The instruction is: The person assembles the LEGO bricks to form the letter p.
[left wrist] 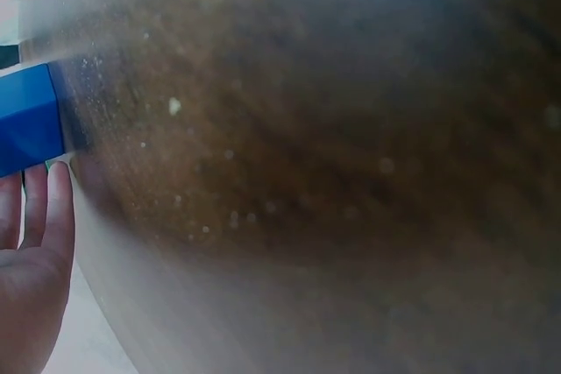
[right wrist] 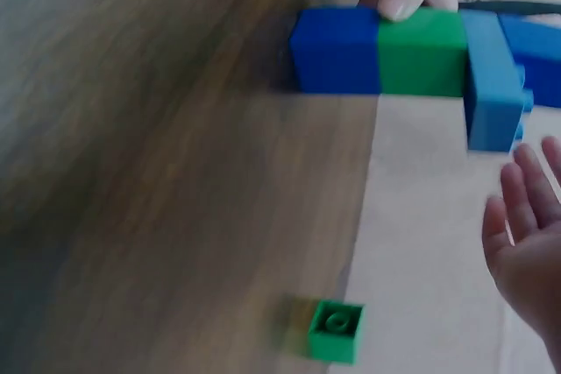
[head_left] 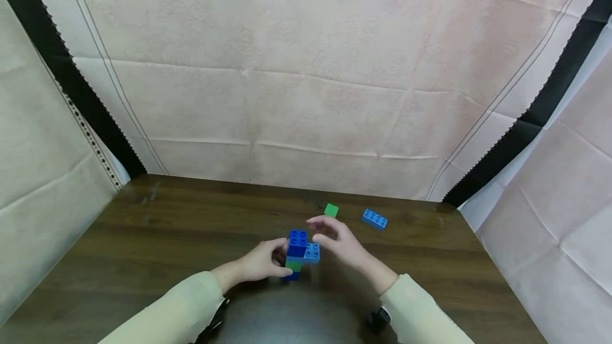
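A stack of toy building bricks stands in front of the person. From the bottom it has a dark blue brick, a green brick, a lighter blue brick jutting out to the right, and another dark blue brick on top. My left hand holds the stack from the left, its thumb at the green and lower blue bricks. Just right of the stack, my right hand hovers near the jutting brick with loosely bent fingers and nothing in them.
On the brown wooden table, a loose green brick lies beyond the right hand. Farther right lies a light blue studded brick. Pale cloth walls with black edging enclose the table at the back and sides.
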The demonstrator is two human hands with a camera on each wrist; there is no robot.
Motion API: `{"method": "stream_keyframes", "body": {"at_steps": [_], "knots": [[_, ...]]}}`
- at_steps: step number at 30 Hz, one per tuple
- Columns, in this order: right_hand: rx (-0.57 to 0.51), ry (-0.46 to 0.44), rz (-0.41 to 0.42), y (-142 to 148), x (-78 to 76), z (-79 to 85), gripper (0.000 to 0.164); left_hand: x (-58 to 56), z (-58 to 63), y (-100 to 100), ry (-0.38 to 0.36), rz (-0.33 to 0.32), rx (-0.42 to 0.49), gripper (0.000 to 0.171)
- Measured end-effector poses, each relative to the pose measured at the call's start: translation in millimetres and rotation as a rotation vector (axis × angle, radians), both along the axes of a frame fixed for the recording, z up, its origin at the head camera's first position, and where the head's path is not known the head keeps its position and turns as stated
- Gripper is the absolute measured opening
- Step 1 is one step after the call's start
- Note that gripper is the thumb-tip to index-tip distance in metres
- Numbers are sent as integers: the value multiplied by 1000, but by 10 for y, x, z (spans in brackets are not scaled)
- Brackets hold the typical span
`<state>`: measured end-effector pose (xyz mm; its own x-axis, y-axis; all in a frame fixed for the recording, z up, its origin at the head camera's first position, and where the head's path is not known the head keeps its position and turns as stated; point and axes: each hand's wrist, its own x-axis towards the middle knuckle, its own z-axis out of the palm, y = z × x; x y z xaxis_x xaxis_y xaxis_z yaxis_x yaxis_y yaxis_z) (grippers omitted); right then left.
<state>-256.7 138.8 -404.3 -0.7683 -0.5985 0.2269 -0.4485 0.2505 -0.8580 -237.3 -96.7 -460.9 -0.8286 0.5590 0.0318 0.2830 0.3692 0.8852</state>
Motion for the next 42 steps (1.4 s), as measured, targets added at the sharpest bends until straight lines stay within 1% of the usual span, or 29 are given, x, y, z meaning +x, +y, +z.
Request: {"method": "stream_keyframes", "body": {"at_steps": [3,5,8,10,12,14,17,22,29,34,42], "knots": [[-103,-53,-112,98,-107,-53,34,4,0,-6,-4,4,-7,27],[-125,-75,-216,165,-203,-95,34,8,3,-10,-3,4,-8,27],[-107,-118,-363,260,-360,-167,37,9,5,-11,-4,2,-4,27],[-83,-157,-445,310,-449,-202,39,10,2,-8,-7,0,-3,27],[-62,-191,-506,348,-537,-239,39,11,-2,-3,-11,-1,-3,27],[-50,-222,-544,367,-625,-282,41,9,-2,-7,-11,0,-5,27],[-31,-247,-562,378,-752,-348,46,8,3,-17,-9,4,-7,27],[17,-265,-540,371,-892,-440,54,12,2,-22,-6,6,-3,27],[93,-273,-519,342,-956,-519,60,15,-22,13,-12,6,5,26],[130,-271,-537,327,-987,-564,58,5,-30,15,-14,2,7,26],[179,-276,-524,251,-1020,-600,57,3,-31,-3,-16,11,4,26]]}}
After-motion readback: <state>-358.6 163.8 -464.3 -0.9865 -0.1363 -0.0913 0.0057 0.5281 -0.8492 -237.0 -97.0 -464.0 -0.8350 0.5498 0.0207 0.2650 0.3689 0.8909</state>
